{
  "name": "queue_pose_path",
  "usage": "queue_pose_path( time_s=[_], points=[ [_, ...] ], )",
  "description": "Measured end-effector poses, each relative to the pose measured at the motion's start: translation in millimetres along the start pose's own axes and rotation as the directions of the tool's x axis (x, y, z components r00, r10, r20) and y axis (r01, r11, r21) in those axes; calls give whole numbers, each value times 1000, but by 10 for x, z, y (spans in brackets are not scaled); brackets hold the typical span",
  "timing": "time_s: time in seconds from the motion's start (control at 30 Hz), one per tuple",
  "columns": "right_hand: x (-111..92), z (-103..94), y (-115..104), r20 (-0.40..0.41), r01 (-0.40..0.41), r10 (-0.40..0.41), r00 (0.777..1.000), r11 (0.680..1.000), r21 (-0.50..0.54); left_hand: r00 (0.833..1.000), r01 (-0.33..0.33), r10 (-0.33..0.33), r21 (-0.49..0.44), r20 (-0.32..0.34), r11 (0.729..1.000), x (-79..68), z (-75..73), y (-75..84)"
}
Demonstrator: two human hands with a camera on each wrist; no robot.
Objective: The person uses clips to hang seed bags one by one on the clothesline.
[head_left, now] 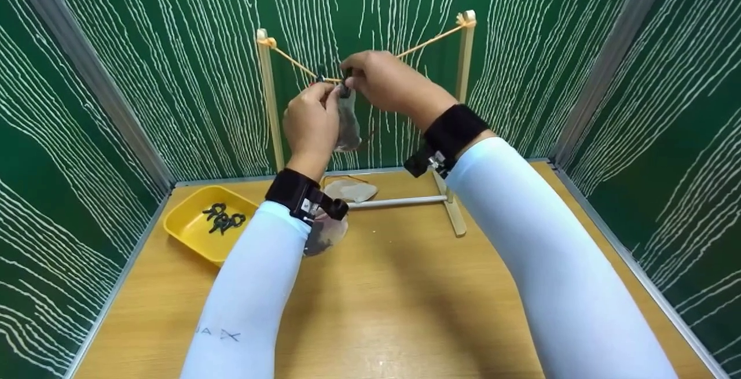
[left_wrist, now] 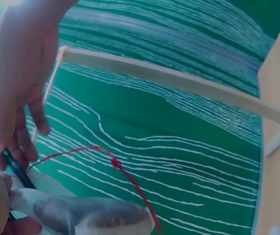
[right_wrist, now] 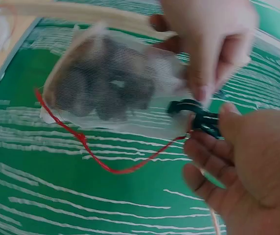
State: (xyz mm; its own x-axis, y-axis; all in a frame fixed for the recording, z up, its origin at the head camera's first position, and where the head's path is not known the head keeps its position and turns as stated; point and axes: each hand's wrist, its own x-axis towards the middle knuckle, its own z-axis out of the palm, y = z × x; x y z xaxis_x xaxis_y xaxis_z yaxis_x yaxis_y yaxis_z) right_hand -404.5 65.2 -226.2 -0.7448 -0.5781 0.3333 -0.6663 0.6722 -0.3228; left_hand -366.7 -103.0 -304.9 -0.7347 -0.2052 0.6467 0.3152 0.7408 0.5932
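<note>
A white mesh drawstring bag (head_left: 348, 124) with dark contents hangs at the orange cord (head_left: 431, 40) between two wooden posts. My left hand (head_left: 312, 118) pinches its top edge; in the right wrist view its fingertips lie right beside a dark green spring clip (right_wrist: 206, 122). That clip is gripped between thumb and fingers of my right hand (head_left: 388, 81), its jaws over the bag's top corner. A red drawstring (right_wrist: 83, 139) loops loosely from the bag. Just left of the hands, another dark clip (head_left: 321, 73) sits on the cord.
A yellow tray (head_left: 184, 225) at the left holds several black clips (head_left: 223, 220). Two more pale bags, one flat (head_left: 350, 190) and one darker (head_left: 324, 234), lie on the wooden table (head_left: 376, 304). A white crossbar (head_left: 399, 201) joins the stand's feet. Green walls enclose the space.
</note>
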Motion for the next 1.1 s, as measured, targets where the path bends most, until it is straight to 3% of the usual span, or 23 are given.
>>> queue_pose_path(
  time_s=[0.1,0.3,0.43,0.6,0.7,0.83,1.0,1.1],
  points=[
    [-89,-4,47,28,-8,6,1000,999,40,1000,-3,3,6,15,1000,-48,-16,-25],
    [-467,54,256,-31,-6,11,999,987,158,999,-34,34,26,20,999,-221,-51,-167],
    [-835,180,508,-14,-72,77,997,975,210,999,-22,19,49,47,999,-395,-85,-403],
    [-1304,459,977,15,-182,185,983,947,263,981,40,-69,158,184,987,-615,-166,-840],
    [-1562,663,1293,24,-252,256,966,924,287,939,128,-196,242,281,962,-674,-271,-1158],
    [-1846,926,1646,73,-353,348,935,883,309,851,261,-393,368,349,892,-658,-458,-1641],
    [-2083,1191,1938,124,-444,426,896,848,290,752,316,-545,522,371,792,-649,-675,-2162],
    [-2195,1306,2062,193,-539,503,842,798,271,701,346,-606,565,375,749,-664,-768,-2378]
  ],
)
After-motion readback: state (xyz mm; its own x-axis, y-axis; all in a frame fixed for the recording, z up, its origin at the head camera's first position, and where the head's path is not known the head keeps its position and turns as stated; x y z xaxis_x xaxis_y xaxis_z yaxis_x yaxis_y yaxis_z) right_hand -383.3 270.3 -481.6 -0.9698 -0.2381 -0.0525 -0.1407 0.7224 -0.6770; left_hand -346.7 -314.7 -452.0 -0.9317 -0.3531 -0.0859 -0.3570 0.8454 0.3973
